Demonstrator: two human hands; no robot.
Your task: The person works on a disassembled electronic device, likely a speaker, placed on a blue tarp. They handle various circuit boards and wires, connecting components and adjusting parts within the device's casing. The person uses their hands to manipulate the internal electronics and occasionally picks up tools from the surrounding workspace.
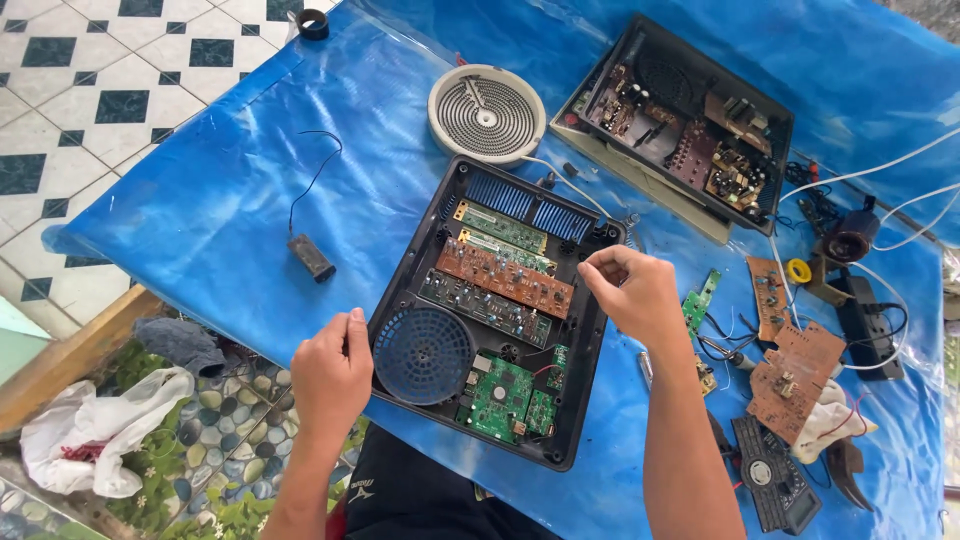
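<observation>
Already opened, the black plastic appliance housing lies between both hands, green and brown circuit boards exposed inside. Left hand grips its left edge; right hand pinches, fingertips together, above its right rim, contents too small to tell.

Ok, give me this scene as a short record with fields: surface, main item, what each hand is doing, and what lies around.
Surface: blue sheet on a table
Main item: open black case with green and brown circuit boards and a round fan grille
Left hand: gripping the case's left edge
Right hand: over the case's right edge, fingertips pinched; anything held is too small to tell
Behind: round heating coil, second open case
Right: loose boards, wires
Left: small black box with a lead
</observation>
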